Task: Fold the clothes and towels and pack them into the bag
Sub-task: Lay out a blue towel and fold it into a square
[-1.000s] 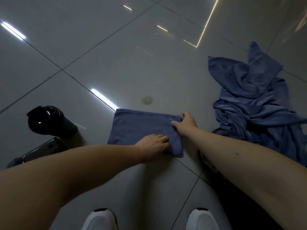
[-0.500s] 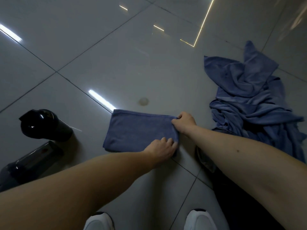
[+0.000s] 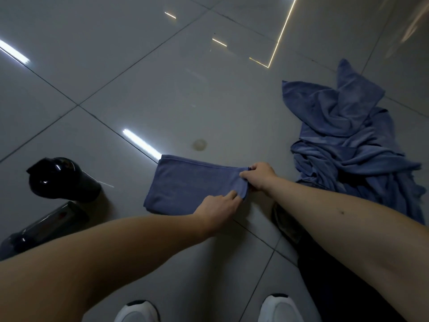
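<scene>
On the gray tile floor (image 3: 162, 94), just past your white shoes (image 3: 281, 309), lies the folded blue towel (image 3: 192, 182). Your right hand (image 3: 260, 176) pinches its far right corner, and that edge is lifted a little. Your left hand (image 3: 220, 206) pinches the near right corner. Both hands are close together. A messy pile of blue cloth (image 3: 352, 140) sits to your right, apart from the towel. Two shiny black things (image 3: 60, 177) rest on your left.
</scene>
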### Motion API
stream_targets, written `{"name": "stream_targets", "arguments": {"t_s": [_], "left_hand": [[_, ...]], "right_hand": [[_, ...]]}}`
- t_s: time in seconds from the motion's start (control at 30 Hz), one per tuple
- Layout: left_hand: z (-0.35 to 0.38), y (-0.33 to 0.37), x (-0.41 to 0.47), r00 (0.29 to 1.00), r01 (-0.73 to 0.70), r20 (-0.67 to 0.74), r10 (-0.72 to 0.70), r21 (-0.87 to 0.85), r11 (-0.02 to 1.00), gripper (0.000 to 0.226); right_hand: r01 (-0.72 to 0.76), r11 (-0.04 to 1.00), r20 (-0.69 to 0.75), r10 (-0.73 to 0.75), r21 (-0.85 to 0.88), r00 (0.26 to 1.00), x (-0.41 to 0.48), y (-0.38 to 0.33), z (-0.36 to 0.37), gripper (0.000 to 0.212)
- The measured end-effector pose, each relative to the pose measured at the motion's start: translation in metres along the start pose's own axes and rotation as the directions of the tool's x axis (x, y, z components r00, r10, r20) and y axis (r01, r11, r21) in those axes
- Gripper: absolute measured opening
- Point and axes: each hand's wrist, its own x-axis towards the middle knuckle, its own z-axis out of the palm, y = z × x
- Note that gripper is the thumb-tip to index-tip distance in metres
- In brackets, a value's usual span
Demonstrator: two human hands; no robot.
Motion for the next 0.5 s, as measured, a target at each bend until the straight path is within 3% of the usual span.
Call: {"name": "stream_targets", "arguments": {"t_s": [0.13,0.23,0.3,0.33,0.4,0.5], "left_hand": [[-0.006,0.002,-0.021,0.979,0.147,-0.082,-0.186,-0.350,0.925,0.022],[-0.002,-0.008,-0.042,0.913,0.218,-0.150,-0.380,-0.608,0.763,0.035],[-0.001,-0.023,-0.057,0.879,0.213,-0.119,-0.462,-0.769,0.603,0.043],[-0.002,-0.031,-0.065,0.863,0.211,-0.103,-0.494,-0.816,0.538,0.036],[-0.001,-0.049,-0.080,0.830,0.226,-0.114,-0.546,-0.826,0.516,0.017],[0.007,-0.071,-0.099,0.789,0.264,-0.095,-0.607,-0.840,0.474,0.022]], "right_hand": [[-0.068,0.971,0.081,0.051,0.231,0.995,-0.013,-0.025,-0.007,0.012],[-0.053,0.976,0.119,0.029,0.209,0.992,-0.027,-0.052,-0.004,0.015],[-0.042,0.976,0.131,0.014,0.213,0.991,-0.034,-0.071,0.006,0.012],[-0.040,0.973,0.142,0.007,0.227,0.990,-0.037,-0.081,0.013,0.009],[-0.025,0.969,0.167,-0.016,0.246,0.986,-0.043,-0.101,0.029,0.007],[0.031,0.976,0.180,-0.072,0.217,0.981,-0.045,-0.128,0.060,0.006]]}}
